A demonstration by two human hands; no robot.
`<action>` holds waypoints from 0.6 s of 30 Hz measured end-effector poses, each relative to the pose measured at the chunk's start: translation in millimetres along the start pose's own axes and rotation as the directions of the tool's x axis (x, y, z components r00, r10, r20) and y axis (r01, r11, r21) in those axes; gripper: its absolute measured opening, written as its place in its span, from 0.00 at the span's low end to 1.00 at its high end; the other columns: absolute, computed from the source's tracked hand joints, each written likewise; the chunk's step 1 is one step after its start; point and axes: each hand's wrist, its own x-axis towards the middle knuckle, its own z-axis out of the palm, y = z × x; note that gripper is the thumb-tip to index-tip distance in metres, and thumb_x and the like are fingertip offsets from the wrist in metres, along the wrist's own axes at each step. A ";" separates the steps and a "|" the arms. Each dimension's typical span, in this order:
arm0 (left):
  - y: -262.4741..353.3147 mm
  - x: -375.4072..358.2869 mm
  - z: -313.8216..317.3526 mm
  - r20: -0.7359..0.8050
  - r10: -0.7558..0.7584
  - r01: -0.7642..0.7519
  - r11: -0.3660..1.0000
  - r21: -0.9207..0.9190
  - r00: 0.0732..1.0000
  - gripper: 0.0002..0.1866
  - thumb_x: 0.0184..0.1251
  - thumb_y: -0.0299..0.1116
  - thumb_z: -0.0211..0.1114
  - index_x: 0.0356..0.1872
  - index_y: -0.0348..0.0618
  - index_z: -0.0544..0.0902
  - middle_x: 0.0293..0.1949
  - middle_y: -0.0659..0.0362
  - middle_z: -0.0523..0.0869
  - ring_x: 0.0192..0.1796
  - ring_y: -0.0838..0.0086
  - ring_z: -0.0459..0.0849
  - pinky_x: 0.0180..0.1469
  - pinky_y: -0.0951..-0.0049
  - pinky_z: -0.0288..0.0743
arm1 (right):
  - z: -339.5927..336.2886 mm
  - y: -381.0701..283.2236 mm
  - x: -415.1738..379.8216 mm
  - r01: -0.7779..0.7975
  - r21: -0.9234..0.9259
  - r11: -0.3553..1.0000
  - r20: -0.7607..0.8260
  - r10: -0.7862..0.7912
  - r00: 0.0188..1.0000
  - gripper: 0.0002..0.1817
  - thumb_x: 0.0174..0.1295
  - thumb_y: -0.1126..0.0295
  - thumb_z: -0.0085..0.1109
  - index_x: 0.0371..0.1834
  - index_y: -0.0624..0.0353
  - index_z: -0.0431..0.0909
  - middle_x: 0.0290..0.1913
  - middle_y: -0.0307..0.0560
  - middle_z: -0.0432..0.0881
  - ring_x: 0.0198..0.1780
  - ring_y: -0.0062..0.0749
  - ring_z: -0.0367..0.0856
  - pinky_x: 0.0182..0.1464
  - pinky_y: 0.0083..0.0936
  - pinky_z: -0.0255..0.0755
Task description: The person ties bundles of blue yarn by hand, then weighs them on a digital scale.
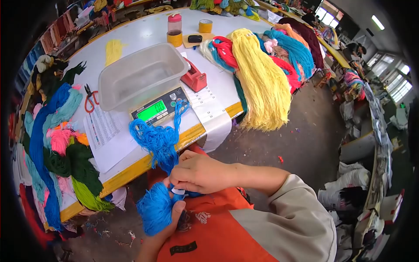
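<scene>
A bundle of blue yarn [155, 208] is held close to my orange apron [209, 227], its cut or looped end fanning out to the left. My left hand [172, 220] is closed around the bundle from below, thumb on top. With bent fingers, my right hand [198, 171] grips the same yarn just above, at a small white paper label [178, 191] that lies against the strands. Part of the label is hidden by my fingers. More blue yarn [155, 137] trails up from my hands over the table edge to the front of the digital scale [159, 107].
A grey plastic tub [142, 74] sits on the scale. Beside it are a red tape dispenser [194, 76], a label strip [211, 113], scissors [91, 99] and a printed sheet [102, 129]. Yellow yarn [262, 83] hangs off the table's right side; mixed skeins [50, 118] lie left.
</scene>
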 end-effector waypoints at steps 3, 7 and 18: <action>-4.1 -1.0 2.6 -0.009 -0.028 0.027 0.995 -0.098 1.000 0.33 0.72 0.38 0.64 0.72 0.36 0.63 0.34 0.66 0.79 0.30 0.87 0.70 0.34 0.85 0.64 | 5.1 -2.4 -0.4 -0.032 0.008 0.999 -0.035 0.032 0.999 0.06 0.69 0.67 0.59 0.40 0.54 0.72 0.40 0.40 0.83 0.41 0.40 0.80 0.52 0.37 0.67; -4.9 -0.4 2.1 -0.026 -0.025 0.022 0.994 -0.111 0.999 0.34 0.72 0.39 0.64 0.73 0.37 0.62 0.35 0.66 0.79 0.30 0.88 0.70 0.33 0.86 0.63 | 12.0 -6.0 -3.3 -0.081 -0.016 0.997 -0.047 0.081 0.996 0.07 0.68 0.67 0.61 0.39 0.54 0.73 0.41 0.41 0.83 0.41 0.41 0.80 0.52 0.36 0.67; 6.1 1.5 -10.9 -0.060 0.108 -0.084 0.947 0.309 0.992 0.27 0.67 0.30 0.64 0.67 0.36 0.72 0.33 0.62 0.81 0.29 0.81 0.79 0.36 0.78 0.73 | 33.1 -9.9 -0.3 -0.182 0.109 0.977 -0.112 0.194 0.975 0.08 0.62 0.75 0.65 0.40 0.54 0.75 0.44 0.43 0.86 0.47 0.41 0.85 0.50 0.35 0.72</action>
